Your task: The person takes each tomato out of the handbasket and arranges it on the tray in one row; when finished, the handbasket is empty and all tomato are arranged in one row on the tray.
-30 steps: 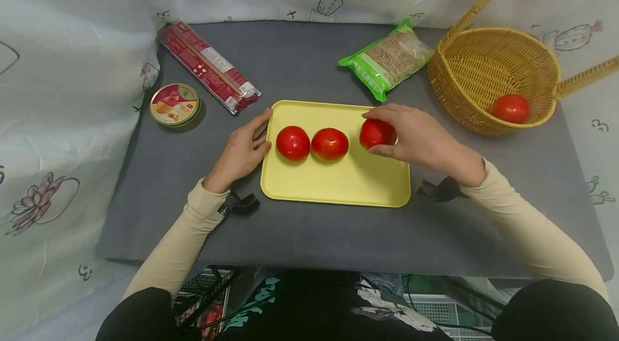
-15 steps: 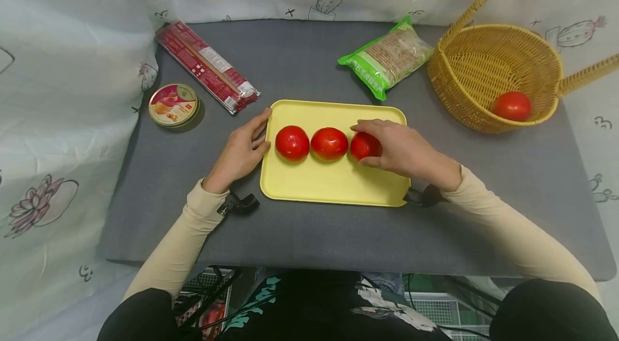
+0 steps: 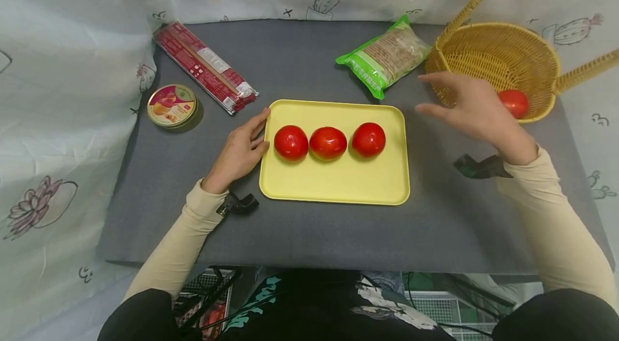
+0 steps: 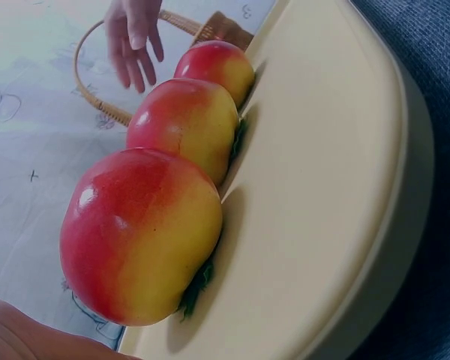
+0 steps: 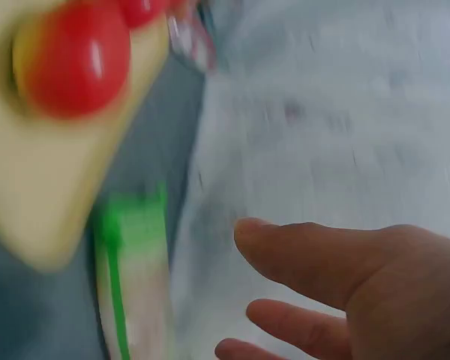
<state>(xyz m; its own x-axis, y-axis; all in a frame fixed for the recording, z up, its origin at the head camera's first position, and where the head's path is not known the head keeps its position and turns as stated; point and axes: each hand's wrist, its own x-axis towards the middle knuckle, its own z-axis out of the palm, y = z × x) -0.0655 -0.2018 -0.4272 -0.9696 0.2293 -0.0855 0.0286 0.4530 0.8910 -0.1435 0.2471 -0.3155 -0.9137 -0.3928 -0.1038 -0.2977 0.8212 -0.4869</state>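
Three red tomatoes sit in a row on a yellow tray [image 3: 333,185]: the left tomato [image 3: 291,143], the middle tomato [image 3: 328,143] and the right tomato [image 3: 368,140]. Yellow patches and green leaves show on their undersides in the left wrist view. My left hand [image 3: 239,156] touches the tray's left edge with its fingertips. Holding nothing, my right hand [image 3: 479,110] hovers in front of the wicker basket [image 3: 488,40], thumb and fingers spread apart. Partly behind that hand, another tomato [image 3: 515,103] lies inside the basket.
A green-ended packet [image 3: 387,56] lies between tray and basket at the back. To the left are a long red packet [image 3: 208,67] and a round tin [image 3: 172,106]. The basket's tall handle [image 3: 476,0] rises at the right. A printed curtain backs the grey table.
My right hand moved the third tomato leftward along the tray, beside the middle one, and let it go. It then moved right to the basket. My left hand stayed at the tray edge.
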